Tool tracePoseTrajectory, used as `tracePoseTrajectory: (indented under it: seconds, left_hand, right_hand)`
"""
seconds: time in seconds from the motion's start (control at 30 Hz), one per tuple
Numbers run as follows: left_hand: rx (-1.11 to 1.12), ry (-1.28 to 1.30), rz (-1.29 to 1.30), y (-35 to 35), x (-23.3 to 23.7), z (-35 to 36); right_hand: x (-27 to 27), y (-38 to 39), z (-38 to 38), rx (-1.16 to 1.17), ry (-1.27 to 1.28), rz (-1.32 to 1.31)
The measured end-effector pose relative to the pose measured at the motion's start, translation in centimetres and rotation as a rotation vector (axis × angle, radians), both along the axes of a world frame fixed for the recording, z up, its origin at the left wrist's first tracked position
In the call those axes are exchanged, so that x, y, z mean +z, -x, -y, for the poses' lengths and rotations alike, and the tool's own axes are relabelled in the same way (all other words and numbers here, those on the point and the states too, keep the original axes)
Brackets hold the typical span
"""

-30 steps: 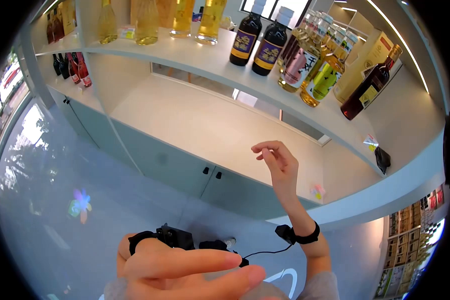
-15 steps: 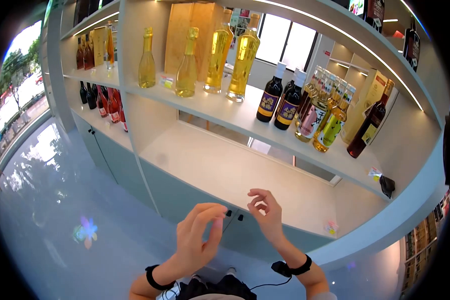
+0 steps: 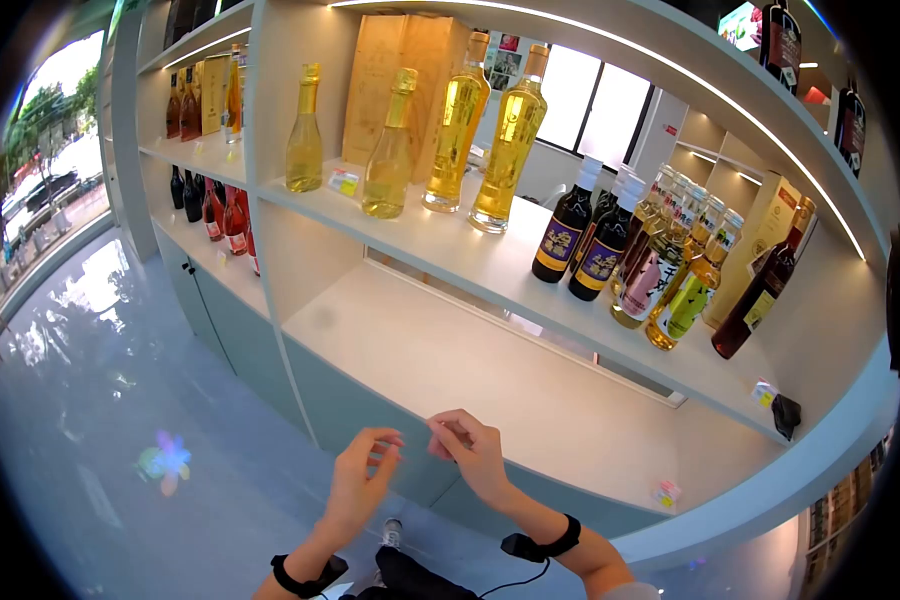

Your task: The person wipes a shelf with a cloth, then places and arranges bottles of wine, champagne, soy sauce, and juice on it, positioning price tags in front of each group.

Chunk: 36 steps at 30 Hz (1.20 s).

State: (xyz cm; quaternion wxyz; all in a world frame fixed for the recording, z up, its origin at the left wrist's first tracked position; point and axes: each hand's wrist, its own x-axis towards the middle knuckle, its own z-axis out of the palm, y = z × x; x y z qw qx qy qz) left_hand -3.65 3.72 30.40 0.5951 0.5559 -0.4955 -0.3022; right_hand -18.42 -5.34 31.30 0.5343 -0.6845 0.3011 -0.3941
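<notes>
My left hand (image 3: 360,482) is raised in front of the lower cabinet, its fingers loosely curled and apart from the thumb, with nothing in it. Close beside it, my right hand (image 3: 473,458) has its thumb and fingers drawn together in a pinch; no object shows between them. The two hands do not touch. Both are nearest the front edge of the low white shelf (image 3: 450,370). Each wrist wears a black band, the left band (image 3: 308,575) and the right band (image 3: 542,540).
Above stands a white shelf (image 3: 470,262) with golden bottles (image 3: 510,140), dark bottles with purple labels (image 3: 600,255), a yellow-green-labelled bottle (image 3: 685,308) and a wooden box (image 3: 400,85). A black item (image 3: 786,415) lies at its right end. Blue-grey cabinet doors (image 3: 410,480) sit below.
My right hand has moved left toward my left hand, and its fingers have closed together. My left hand has shifted slightly left and down. The view has tilted, so the shelves appear lower.
</notes>
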Motion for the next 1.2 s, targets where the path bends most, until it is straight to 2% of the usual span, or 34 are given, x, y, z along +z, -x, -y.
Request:
tracePoseTrajectory:
  seconds: [0.13,0.43,0.57,0.77,1.2]
  left_hand:
    - [0.004,0.081,0.063,-2.5,-0.9,4.3]
    - [0.048,0.404,-0.005,-6.8,7.1,17.0]
    - [0.044,0.440,-0.010,-8.3,9.5,18.3]
    - [0.104,0.469,-0.059,-12.4,9.2,19.6]
    - [-0.092,0.590,-0.067,-21.3,12.8,26.0]
  right_hand:
    - [0.9,-2.3,3.5,0.005,0.054,0.074]
    - [6.1,-4.3,8.7,-0.043,0.320,0.182]
    - [8.1,-6.4,9.9,0.009,0.389,0.238]
    - [9.3,-8.5,11.3,0.020,0.393,0.180]
    - [12.0,-14.6,13.7,-0.268,0.358,0.236]
